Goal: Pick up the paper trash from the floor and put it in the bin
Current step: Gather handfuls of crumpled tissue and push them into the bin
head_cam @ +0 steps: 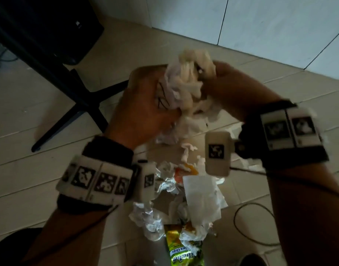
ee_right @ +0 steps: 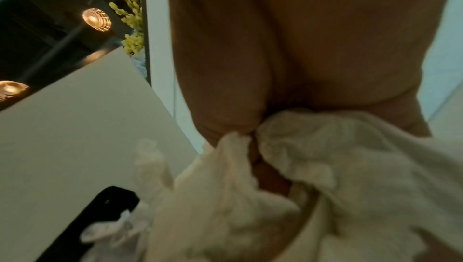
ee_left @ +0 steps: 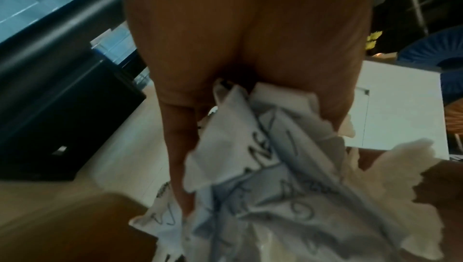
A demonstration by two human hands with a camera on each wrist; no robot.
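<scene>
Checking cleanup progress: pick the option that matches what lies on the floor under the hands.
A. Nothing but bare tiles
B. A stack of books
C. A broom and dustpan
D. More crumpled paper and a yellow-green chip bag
D: below the left hand and right hand gripping a paper wad, crumpled paper and a chip bag lie on the floor.

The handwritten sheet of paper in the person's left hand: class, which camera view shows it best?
The left wrist view: the handwritten sheet fills the frame, its pen strokes clear, gripped by the left hand. The head view shows only a small inked corner. The right wrist view shows tissue instead.
</scene>
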